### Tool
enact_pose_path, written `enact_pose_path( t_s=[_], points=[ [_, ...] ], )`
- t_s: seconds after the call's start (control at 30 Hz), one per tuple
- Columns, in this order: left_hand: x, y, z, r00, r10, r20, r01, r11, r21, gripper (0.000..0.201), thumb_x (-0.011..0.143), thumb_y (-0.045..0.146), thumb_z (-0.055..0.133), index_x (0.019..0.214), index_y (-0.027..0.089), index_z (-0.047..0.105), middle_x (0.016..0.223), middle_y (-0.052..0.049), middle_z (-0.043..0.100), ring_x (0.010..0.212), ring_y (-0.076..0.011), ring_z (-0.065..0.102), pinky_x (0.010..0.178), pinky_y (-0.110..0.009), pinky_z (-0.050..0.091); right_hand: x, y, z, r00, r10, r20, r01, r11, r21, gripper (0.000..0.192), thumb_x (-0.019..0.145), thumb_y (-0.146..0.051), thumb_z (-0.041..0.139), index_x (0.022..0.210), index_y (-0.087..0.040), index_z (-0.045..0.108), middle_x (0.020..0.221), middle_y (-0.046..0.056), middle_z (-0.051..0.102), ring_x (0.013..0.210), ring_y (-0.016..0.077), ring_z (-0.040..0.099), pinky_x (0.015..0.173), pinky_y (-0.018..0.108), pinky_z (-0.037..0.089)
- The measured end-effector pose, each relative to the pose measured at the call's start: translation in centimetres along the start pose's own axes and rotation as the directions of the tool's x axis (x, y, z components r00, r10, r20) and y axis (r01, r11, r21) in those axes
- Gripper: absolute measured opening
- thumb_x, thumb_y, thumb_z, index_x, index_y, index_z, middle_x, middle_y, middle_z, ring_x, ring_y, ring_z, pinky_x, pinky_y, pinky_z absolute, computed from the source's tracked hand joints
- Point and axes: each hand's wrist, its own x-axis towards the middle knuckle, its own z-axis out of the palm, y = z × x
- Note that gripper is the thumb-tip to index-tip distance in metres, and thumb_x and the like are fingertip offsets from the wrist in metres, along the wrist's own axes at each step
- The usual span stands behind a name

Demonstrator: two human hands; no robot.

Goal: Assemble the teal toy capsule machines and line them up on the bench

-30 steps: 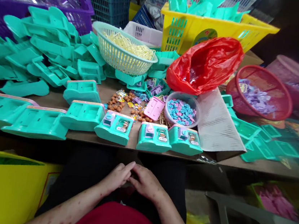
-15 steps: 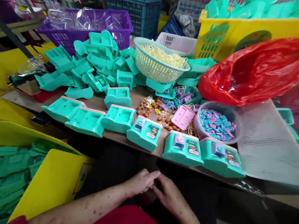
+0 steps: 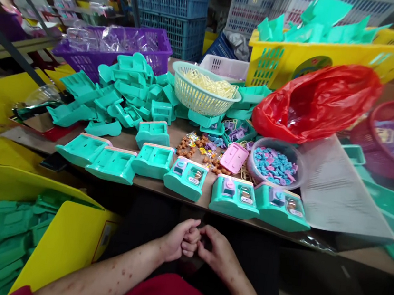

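In my lap, below the table edge, my left hand (image 3: 182, 242) is curled into a fist with no object showing in it. Close against its knuckles is my right hand (image 3: 218, 249), fingers loosely bent and thumb apart, nothing in the gap. Beyond the hands, a row of turquoise plastic toy housings lines the table's front edge. Three carry a dial and a clear round window: one in the middle (image 3: 185, 178), one right of it (image 3: 236, 197) and one at the right (image 3: 282, 208). The left ones, such as this bare housing (image 3: 111, 165), have open recesses.
Behind stand a heap of turquoise parts (image 3: 132, 87), a pale basket of cream pieces (image 3: 203, 95), a pink plate (image 3: 234, 158), small brown pieces (image 3: 185, 146), a tub of blue and pink parts (image 3: 275, 166) and a red bag (image 3: 317, 105). A yellow bin (image 3: 59, 245) sits left.
My left fingers have curled into a fist, and the hands, touching at the fingertips before, now meet at the knuckles. The view has tilted up and shifted slightly right; the table items stay put.
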Motion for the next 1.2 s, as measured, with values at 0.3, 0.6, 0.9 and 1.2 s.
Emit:
enact_pose_path(
  t_s=[0.3, 0.6, 0.9, 1.2],
  points=[
    [-0.1, 0.1, 0.2, 0.999, 0.037, -0.027, -0.034, 0.994, 0.100, 0.068, 0.086, 0.072, 0.064, 0.057, 0.023, 0.025, 0.053, 0.008, 0.020, 0.047, -0.0075, 0.020, 0.051, -0.026, 0.024, 0.4, -0.3, -0.2, 0.999, 0.039, 0.025, -0.040, 0.999, 0.036, 0.021, 0.093, -0.022, 0.065, 0.113, -0.022, 0.071, 0.105, 0.004, 0.079, 0.090, 0.0180, 0.072, 0.083, 0.029, 0.058],
    [-8.5, 4.3, 4.5, 0.980, 0.194, 0.053, -0.184, 0.755, 0.629, 0.026, 0.087, 0.041, 0.087, 0.099, 0.019, 0.079, 0.108, -0.008, 0.070, 0.100, -0.0210, 0.061, 0.096, -0.034, 0.046, -0.4, -0.8, 0.6, 0.989, 0.137, 0.062, -0.112, 0.943, -0.312, 0.057, 0.108, -0.034, 0.053, 0.164, -0.021, 0.052, 0.155, 0.018, 0.067, 0.138, 0.0305, 0.068, 0.113, 0.044, 0.052],
    [-13.7, 19.4, 4.4, 0.696, 0.594, 0.403, -0.007, -0.556, 0.831, 0.074, 0.097, 0.037, 0.079, 0.161, 0.022, 0.047, 0.163, -0.017, 0.054, 0.155, -0.0371, 0.046, 0.132, -0.061, 0.035, -0.1, -3.0, 0.9, 0.968, 0.156, 0.194, -0.037, 0.862, -0.506, 0.029, 0.104, -0.030, 0.059, 0.124, -0.023, 0.079, 0.123, 0.013, 0.082, 0.112, 0.0298, 0.079, 0.094, 0.036, 0.055],
    [-8.1, 20.0, 2.2, 0.758, 0.518, 0.397, 0.060, -0.660, 0.749, 0.078, 0.099, 0.043, 0.079, 0.164, 0.019, 0.045, 0.165, -0.018, 0.058, 0.157, -0.0359, 0.050, 0.139, -0.070, -0.002, -0.3, -3.4, 0.7, 0.961, 0.210, 0.182, -0.069, 0.815, -0.576, 0.030, 0.103, -0.030, 0.060, 0.125, -0.022, 0.079, 0.123, 0.012, 0.082, 0.115, 0.0295, 0.079, 0.095, 0.035, 0.054]
  ],
)
